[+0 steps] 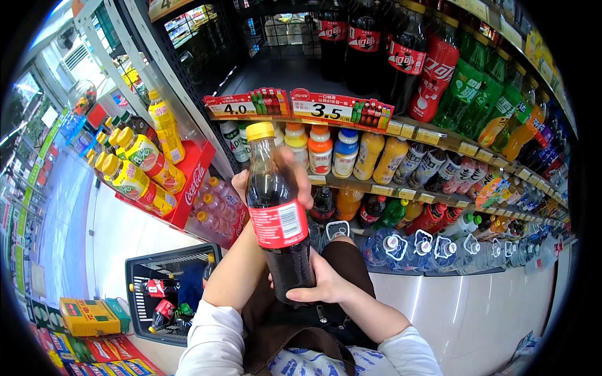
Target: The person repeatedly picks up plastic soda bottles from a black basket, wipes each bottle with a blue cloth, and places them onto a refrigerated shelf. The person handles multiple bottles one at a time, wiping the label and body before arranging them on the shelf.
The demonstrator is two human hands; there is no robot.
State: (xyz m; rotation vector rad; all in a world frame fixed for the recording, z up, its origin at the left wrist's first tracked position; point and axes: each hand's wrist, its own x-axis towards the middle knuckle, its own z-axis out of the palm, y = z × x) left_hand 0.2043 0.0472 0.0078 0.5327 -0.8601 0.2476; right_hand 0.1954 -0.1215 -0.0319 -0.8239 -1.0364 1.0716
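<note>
A cola bottle with a yellow cap and a red label stands tilted in front of me, its barcode facing up towards me. My right hand grips its base, the thumb lying across the front. Around the back of the bottle's shoulder curls my left hand, partly hidden and slightly blurred, with the thumb on the left side and fingers on the right. Behind the bottle are the drink shelves. A dark shopping basket sits on the floor to my left, holding several dark-drink bottles with yellow caps.
The upper shelf carries large cola bottles and green soda bottles. Smaller drinks line lower shelves; water jugs stand near the floor. A red Coca-Cola display holds yellow bottles. A yellow box lies lower left.
</note>
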